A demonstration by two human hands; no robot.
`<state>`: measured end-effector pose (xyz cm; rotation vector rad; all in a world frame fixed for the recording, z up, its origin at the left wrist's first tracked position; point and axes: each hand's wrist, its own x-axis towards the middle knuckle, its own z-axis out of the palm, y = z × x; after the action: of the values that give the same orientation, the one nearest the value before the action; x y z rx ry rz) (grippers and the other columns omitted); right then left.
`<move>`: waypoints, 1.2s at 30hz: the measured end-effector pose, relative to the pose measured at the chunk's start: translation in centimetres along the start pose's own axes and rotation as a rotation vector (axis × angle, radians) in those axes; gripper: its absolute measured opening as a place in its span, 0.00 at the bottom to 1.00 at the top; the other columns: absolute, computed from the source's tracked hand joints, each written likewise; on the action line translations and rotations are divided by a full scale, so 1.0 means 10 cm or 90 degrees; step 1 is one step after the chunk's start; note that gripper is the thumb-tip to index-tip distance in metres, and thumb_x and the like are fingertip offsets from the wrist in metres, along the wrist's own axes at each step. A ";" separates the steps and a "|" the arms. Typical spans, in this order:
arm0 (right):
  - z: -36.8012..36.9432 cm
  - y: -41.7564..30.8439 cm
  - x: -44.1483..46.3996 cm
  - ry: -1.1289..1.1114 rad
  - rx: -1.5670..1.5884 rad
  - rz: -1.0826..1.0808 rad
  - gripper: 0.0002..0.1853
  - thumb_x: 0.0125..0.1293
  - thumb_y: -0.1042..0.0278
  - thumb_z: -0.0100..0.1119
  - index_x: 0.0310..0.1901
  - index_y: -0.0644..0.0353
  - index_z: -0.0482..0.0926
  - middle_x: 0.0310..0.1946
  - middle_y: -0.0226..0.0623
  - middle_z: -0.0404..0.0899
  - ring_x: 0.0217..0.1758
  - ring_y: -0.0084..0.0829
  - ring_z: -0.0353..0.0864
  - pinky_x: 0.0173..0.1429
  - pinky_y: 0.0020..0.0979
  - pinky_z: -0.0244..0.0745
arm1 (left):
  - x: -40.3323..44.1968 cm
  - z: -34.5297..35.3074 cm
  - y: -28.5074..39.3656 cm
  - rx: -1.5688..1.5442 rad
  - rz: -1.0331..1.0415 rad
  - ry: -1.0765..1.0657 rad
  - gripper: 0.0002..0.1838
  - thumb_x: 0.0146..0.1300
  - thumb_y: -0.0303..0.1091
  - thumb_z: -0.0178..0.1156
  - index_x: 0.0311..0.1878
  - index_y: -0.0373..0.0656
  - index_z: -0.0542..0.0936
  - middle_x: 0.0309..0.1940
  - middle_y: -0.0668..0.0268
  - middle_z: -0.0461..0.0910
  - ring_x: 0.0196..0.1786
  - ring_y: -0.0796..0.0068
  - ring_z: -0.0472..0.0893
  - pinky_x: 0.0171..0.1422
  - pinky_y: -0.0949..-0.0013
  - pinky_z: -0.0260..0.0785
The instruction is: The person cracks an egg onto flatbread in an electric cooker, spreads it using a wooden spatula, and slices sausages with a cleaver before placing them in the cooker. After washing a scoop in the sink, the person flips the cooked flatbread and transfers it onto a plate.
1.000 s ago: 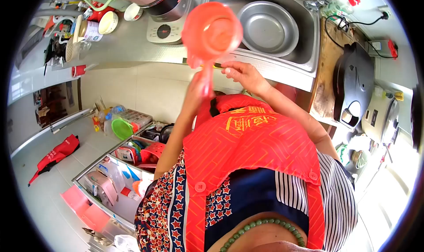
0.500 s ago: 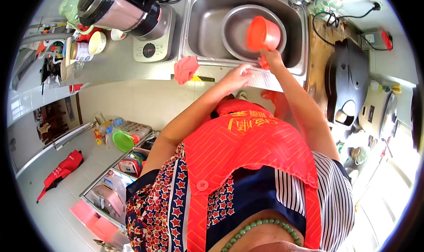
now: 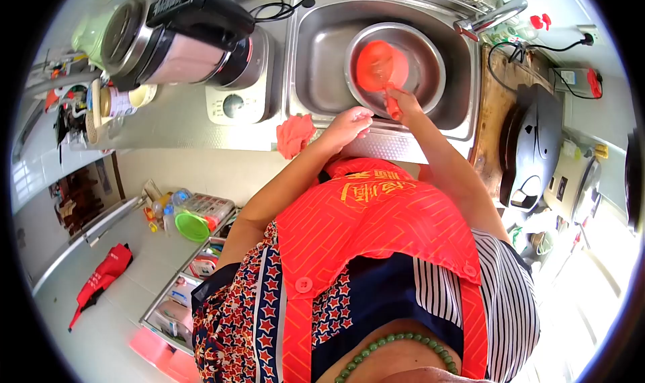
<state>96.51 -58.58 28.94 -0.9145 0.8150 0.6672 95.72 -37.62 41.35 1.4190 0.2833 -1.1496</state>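
Note:
My right hand is closed round the handle of a red ladle. The ladle's cup is over or inside a round metal basin, which sits in the right part of the steel sink. Near the sink's front edge is my left hand, its fingers curled; whether anything is in them is too small to tell. A crumpled pink-red cloth lies on the counter edge, left of my left hand.
A blender stands left of the sink, its cable behind. The faucet is at the back right. A wooden board and a black appliance are to the right. A green bowl is at lower left.
The ladle was first in my left hand, then passed to my right and moved over the basin. My left hand has shifted slightly left. The view has shifted too.

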 end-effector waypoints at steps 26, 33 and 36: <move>1.20 -3.08 -1.19 0.191 -0.932 -0.765 0.09 0.62 0.69 0.55 0.36 0.63 0.82 0.33 0.50 0.81 0.40 0.49 0.81 0.46 0.41 0.75 | 0.33 0.00 0.29 -0.421 -0.123 -0.121 0.22 0.57 0.25 0.61 0.52 0.47 0.65 0.31 0.68 0.70 0.27 0.76 0.72 0.27 0.69 0.66; 0.65 -3.82 0.10 0.189 -1.505 -0.609 0.09 0.53 0.64 0.62 0.34 0.57 0.84 0.36 0.44 0.83 0.44 0.46 0.81 0.48 0.44 0.77 | 0.10 0.21 0.48 -0.383 -0.020 -0.076 0.23 0.57 0.23 0.58 0.55 0.46 0.64 0.35 0.68 0.70 0.31 0.75 0.72 0.32 0.71 0.66; 0.81 -3.86 -0.20 0.195 -1.556 -0.499 0.10 0.54 0.62 0.63 0.35 0.57 0.85 0.37 0.44 0.83 0.44 0.44 0.82 0.46 0.44 0.78 | 0.06 0.29 0.60 -0.379 0.010 -0.082 0.24 0.56 0.22 0.58 0.55 0.45 0.63 0.36 0.67 0.69 0.31 0.75 0.72 0.33 0.72 0.66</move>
<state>128.38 -69.41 49.55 -3.2729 -0.7249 0.5265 99.18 -41.84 45.27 0.8199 0.4763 -1.0255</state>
